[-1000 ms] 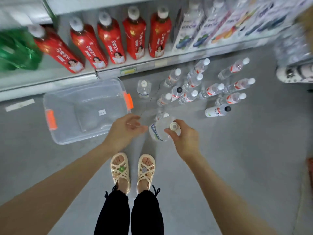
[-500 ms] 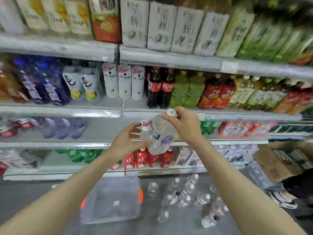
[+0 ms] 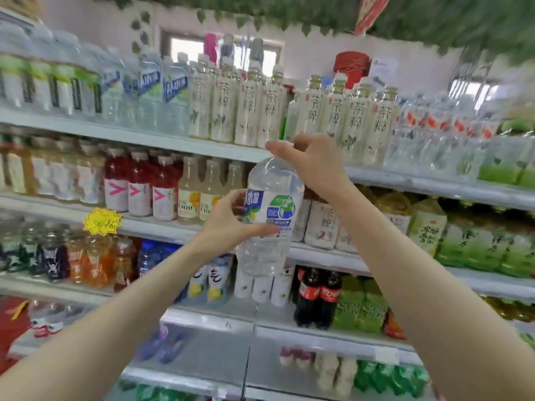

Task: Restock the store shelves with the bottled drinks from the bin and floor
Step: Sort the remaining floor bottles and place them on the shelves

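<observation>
Big water bottle held up at the shelves, not yet placed.
Shelves [image 3: 144,134] packed, many rows blurred. Clear water bottle [image 3: 272,209] upright in the air, just below the tea bottles [image 3: 249,111] and nearer the camera, touching no shelf. Left hand [image 3: 228,224], well below the tea bottles, wraps the label from the side. Right hand [image 3: 309,166], just under them, pinches the cap. Both hands are clamped on it. Likely best: let the lower hand carry the weight, find a gap among matching water, set the base flat, slide it back with the label forward, free the cap last.
</observation>
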Tool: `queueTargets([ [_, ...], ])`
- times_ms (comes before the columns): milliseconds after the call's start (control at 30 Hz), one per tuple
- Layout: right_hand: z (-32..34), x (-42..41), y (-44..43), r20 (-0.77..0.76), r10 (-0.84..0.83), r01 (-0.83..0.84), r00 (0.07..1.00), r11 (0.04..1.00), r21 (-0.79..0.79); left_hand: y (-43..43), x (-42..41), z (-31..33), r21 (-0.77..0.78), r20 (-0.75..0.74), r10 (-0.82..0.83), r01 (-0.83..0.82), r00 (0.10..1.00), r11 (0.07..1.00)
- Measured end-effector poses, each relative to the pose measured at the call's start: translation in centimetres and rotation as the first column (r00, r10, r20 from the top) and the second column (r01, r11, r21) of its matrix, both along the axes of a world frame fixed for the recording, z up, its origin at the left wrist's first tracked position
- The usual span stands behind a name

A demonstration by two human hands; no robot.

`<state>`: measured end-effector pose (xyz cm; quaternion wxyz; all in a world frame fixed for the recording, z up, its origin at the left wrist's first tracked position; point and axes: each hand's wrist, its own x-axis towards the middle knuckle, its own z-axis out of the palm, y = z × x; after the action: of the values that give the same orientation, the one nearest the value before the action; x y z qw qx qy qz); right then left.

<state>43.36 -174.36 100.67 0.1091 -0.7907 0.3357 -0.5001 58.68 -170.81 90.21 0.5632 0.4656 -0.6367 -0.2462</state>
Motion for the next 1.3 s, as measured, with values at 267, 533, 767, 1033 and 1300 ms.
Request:
queueTargets([
  [267, 6.0, 11.1, -3.7, 0.049, 0.053, -0.048, 0.997, 0.994, -0.100, -4.5, 12.1, 6.6, -0.156, 0.024, 0.123, -0.118, 0.992, 0.981],
  [533, 9.7, 23.8, -9.9, 0.026, 0.023, -0.023, 0.999, 1.000, -0.005, -12.3, 24.3, 12.5, -0.275, 0.041, 0.281, -0.260, 0.959, 0.926],
  [767, 12.0, 31.6, -13.9, 0.058, 0.070, -0.074, 0.996, 0.995, 0.074, -16.5, 31.1, 15.7, -0.323, -0.006, 0.380, -0.362, 0.925, 0.875],
  [1033, 13.4, 36.8, -18.1, 0.138, 0.146, -0.158, 0.980, 0.984, 0.084, -19.7, 36.3, 16.9, -0.333, 0.048, 0.344, -0.310, 0.938, 0.891],
  [1300, 13.3, 38.4, -21.5, 0.110, 0.197, -0.213, 0.974, 0.963, 0.162, -22.0, 39.1, 15.8, -0.374, 0.078, 0.299, -0.250, 0.951, 0.893],
])
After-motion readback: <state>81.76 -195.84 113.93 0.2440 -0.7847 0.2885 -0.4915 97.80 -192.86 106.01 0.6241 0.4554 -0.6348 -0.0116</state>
